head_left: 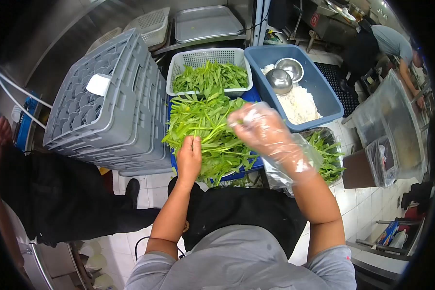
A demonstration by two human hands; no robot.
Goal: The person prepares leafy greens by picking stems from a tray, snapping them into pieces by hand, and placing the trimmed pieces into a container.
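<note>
A heap of leafy greens with long thin stems, looking like water spinach (203, 118), lies in front of me over a blue surface (251, 166). My left hand (190, 157) is bare and closed around some of the stems at the near side of the heap. Just right of the heap, my right hand (258, 126) wears a clear plastic glove; its fingers are curled together close to the stems, and what they pinch is hidden. Behind the heap, a light perforated basket (209, 56) contains more leafy greens (212, 76).
Grey dishwasher racks (125, 106) are stacked at left. A blue-grey tub (321, 72) at right contains white grains or flour (299, 106) and metal bowls (279, 81). More greens (324, 150) sit below it. One person (48, 193) stands at left; another (391, 43) bends at far right.
</note>
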